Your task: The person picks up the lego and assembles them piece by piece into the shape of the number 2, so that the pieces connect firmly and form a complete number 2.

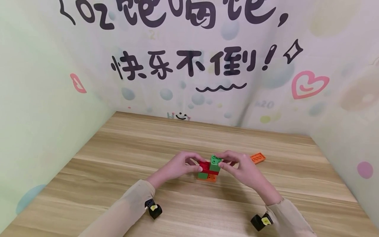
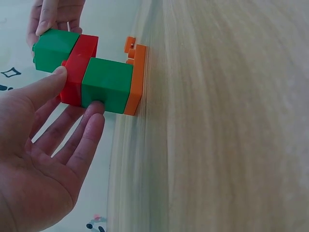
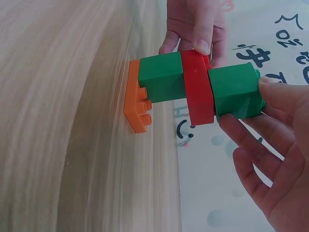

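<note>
A small stack of toy building bricks stands on the table in front of me. At its base is an orange plate (image 1: 212, 178) with bare studs on one half. A lower green brick (image 3: 161, 77) sits on the plate's other half, and a longer red brick (image 3: 198, 89) lies across that. On the red brick's right end is an upper green brick (image 1: 215, 165); whether it is fully pressed down, I cannot tell. My left hand (image 1: 180, 163) holds the red brick's left end, thumb on its top edge. My right hand (image 1: 242, 166) pinches the upper green brick between thumb and fingers.
Behind my right hand lies a separate orange plate (image 1: 258, 158) on the wooden table (image 1: 142, 141). A printed cloth wall (image 1: 165, 89) rises at the table's back edge, with further walls on both sides. A small black camera (image 1: 154, 210) sits on each sleeve cuff.
</note>
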The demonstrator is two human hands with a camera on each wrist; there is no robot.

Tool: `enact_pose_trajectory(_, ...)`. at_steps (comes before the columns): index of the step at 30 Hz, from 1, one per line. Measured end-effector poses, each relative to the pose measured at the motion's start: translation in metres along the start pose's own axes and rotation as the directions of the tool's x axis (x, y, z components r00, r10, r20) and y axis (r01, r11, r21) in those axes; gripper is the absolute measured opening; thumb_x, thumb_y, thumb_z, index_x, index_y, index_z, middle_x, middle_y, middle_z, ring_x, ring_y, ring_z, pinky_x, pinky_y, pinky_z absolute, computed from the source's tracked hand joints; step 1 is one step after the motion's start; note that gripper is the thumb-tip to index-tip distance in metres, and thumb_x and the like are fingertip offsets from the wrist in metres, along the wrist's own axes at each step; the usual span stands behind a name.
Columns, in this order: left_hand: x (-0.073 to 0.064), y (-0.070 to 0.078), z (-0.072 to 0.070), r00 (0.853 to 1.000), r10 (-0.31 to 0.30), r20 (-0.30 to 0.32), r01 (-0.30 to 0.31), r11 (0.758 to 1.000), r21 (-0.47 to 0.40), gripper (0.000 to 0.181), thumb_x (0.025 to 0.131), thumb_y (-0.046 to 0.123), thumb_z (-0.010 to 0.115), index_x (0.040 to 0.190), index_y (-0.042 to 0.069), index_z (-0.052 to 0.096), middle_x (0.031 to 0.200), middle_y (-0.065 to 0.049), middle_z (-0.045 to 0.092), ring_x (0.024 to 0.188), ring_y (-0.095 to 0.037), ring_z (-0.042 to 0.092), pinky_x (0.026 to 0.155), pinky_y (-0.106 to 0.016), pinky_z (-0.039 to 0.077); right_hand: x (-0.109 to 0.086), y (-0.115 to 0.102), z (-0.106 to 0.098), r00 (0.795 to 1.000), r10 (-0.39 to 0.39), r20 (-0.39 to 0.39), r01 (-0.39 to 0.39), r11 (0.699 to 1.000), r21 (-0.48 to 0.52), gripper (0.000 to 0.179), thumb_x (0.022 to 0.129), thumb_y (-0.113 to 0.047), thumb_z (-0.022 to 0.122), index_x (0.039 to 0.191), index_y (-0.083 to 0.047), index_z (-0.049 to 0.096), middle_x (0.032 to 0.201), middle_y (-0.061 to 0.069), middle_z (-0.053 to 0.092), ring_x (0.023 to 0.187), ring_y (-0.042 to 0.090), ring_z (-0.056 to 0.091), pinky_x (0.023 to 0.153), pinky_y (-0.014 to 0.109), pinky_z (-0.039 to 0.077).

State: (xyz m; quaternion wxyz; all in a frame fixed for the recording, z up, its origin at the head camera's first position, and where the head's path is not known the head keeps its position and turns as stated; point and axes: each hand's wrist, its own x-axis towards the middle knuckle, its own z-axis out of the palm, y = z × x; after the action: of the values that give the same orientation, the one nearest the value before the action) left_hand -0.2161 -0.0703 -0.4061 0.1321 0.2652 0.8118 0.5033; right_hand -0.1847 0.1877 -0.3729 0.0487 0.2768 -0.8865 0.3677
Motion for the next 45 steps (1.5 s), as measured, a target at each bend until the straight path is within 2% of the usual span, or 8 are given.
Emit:
enact_pose_trajectory(9,0.000,0.002,0.000,1.000,0.005,0.008,-0.005,1.000,-0.011,0.026,0.090,0.020,0.072,0.116,0.017,0.072,0.115,-0.007,0.071,0.090,-0.018,0.070,0.076,-0.027,0.057,0.002,0.000,-0.005,0.999,0.002,0.038,-0.003,1.000,0.004,0.025,0.093,-0.023,0.069,0.116,-0.016,0.071,0.101,-0.003,0.076,0.083,0.005,0.066,0.072,0.022,0.055)
enact_pose_trajectory(16,0.000,0.004,-0.001,1.000,0.022,0.020,-0.022,1.000,-0.012,0.027,0.091,0.019,0.072,0.118,0.015,0.071,0.116,-0.009,0.071,0.088,-0.015,0.070,0.077,-0.026,0.057,0.007,-0.001,-0.010,0.997,-0.025,0.078,0.025,1.000,-0.004,0.026,0.092,-0.023,0.070,0.116,-0.013,0.071,0.099,-0.002,0.075,0.082,0.004,0.066,0.072,0.022,0.056)
enact_pose_trajectory(23,0.001,0.005,-0.001,0.999,0.043,0.025,-0.043,0.999,0.007,0.027,0.091,0.019,0.071,0.118,0.014,0.071,0.117,-0.009,0.071,0.089,-0.016,0.070,0.079,-0.026,0.057,0.009,-0.001,-0.013,0.994,0.012,0.109,-0.013,1.000,0.010,0.026,0.092,-0.024,0.070,0.116,-0.013,0.071,0.100,0.000,0.076,0.083,0.005,0.067,0.073,0.024,0.056)
enact_pose_trajectory(31,-0.001,0.006,-0.001,1.000,0.002,0.017,-0.002,1.000,-0.007,0.026,0.091,0.020,0.072,0.117,0.016,0.071,0.115,-0.007,0.071,0.090,-0.015,0.070,0.078,-0.028,0.057,0.008,0.001,-0.011,0.993,0.015,0.120,-0.019,0.999,0.038,0.026,0.094,-0.025,0.068,0.117,-0.014,0.070,0.103,0.001,0.076,0.087,0.007,0.069,0.073,0.023,0.055)
enact_pose_trajectory(45,0.000,0.003,-0.001,1.000,-0.022,0.012,0.022,0.999,-0.025,0.026,0.090,0.021,0.073,0.115,0.016,0.072,0.114,-0.008,0.071,0.088,-0.015,0.070,0.075,-0.031,0.058,0.007,0.001,-0.010,0.993,-0.018,0.116,0.015,0.999,0.031,0.028,0.094,-0.024,0.067,0.118,-0.011,0.069,0.105,0.003,0.076,0.090,0.009,0.070,0.080,0.023,0.057)
